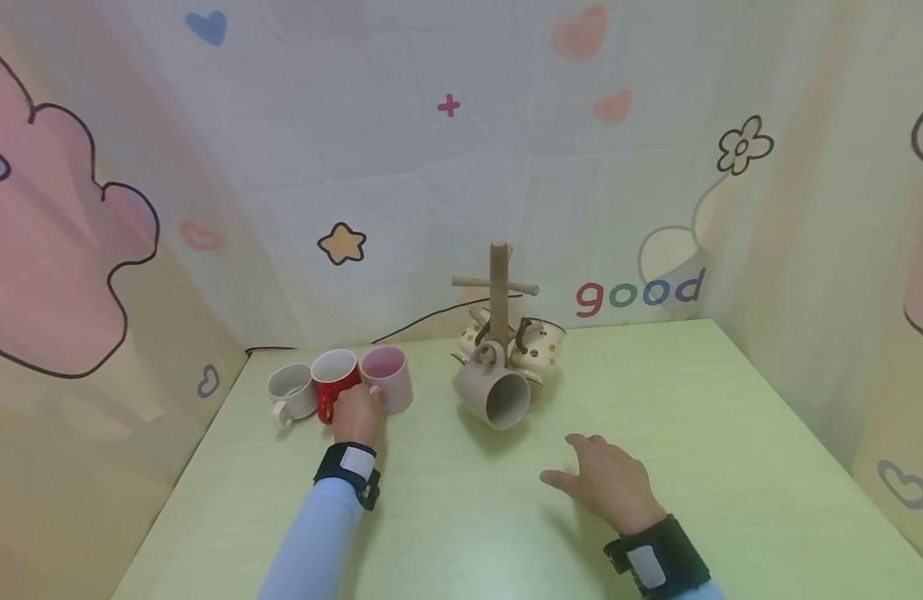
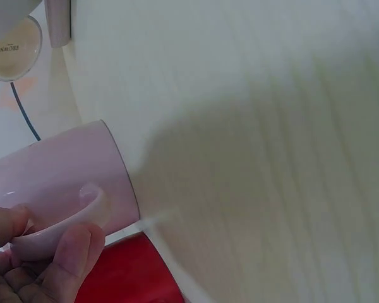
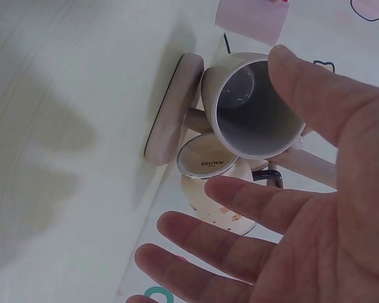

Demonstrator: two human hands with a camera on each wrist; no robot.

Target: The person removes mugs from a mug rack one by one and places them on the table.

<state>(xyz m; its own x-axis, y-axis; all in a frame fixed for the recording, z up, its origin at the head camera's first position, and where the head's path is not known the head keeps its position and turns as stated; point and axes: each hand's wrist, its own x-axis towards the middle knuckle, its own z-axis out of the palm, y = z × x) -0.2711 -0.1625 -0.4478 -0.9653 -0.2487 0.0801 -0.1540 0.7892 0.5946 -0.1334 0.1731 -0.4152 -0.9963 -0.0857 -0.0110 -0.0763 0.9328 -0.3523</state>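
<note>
My left hand [image 1: 358, 414] pinches the handle [image 2: 66, 230] of a pink mug [image 1: 389, 380] between thumb and fingers. The mug stands upright on the table at the back left. Beside it, a red mug [image 1: 330, 372] with a white inside is partly covered by this hand. My right hand [image 1: 609, 482] hovers over the table with spread fingers and holds nothing. It is nearest to a wooden mug tree [image 1: 499, 292]. A grey mug [image 1: 476, 385] hangs on the tree by its handle, its mouth facing forward.
Left of the red mug stands a white ribbed cup [image 1: 296, 392]. Two cream patterned mugs hang at the back of the tree, one [image 1: 539, 346] on the right, the other partly hidden. Upper pegs [image 1: 519, 287] stick out bare. A printed curtain [image 1: 401, 183] closes off the table's back.
</note>
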